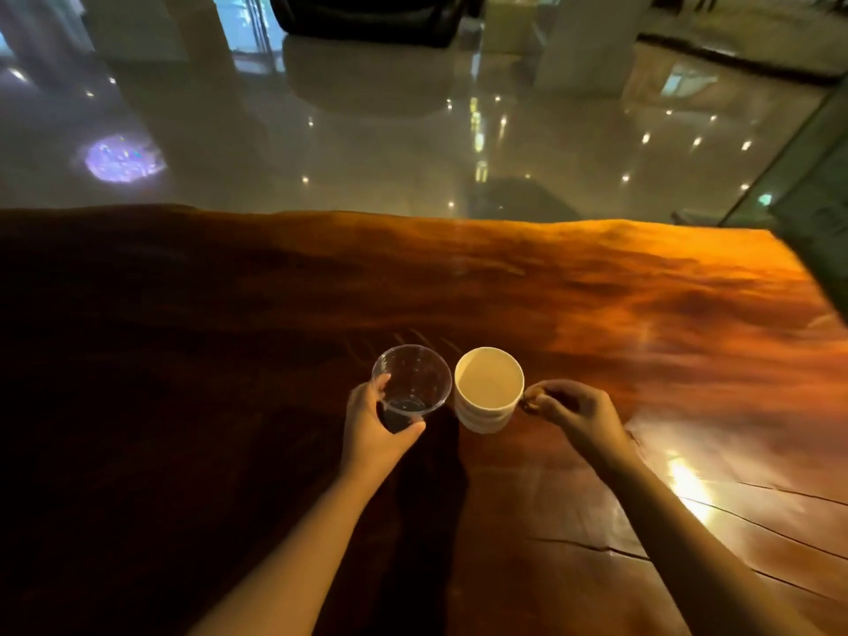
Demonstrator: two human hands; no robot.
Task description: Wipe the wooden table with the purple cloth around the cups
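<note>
Wooden table [596, 286]: bare, no wipe marks seen. Purple cloth not in view, so wiping prob. not begun. Clear cup [411, 383] gripped by left hand [374, 426]; white mug [488, 390] pinched at handle by right hand [571, 413]. Cups touching, mid-table.

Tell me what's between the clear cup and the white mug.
Nothing: in the head view the clear cup and white mug stand nearly rim to rim.

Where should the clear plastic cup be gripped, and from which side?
Around its lower side wall, from the left. The clear plastic cup tapers toward its base, the white ribbed cup crowds its right side, and the left hand already wraps it there.
</note>
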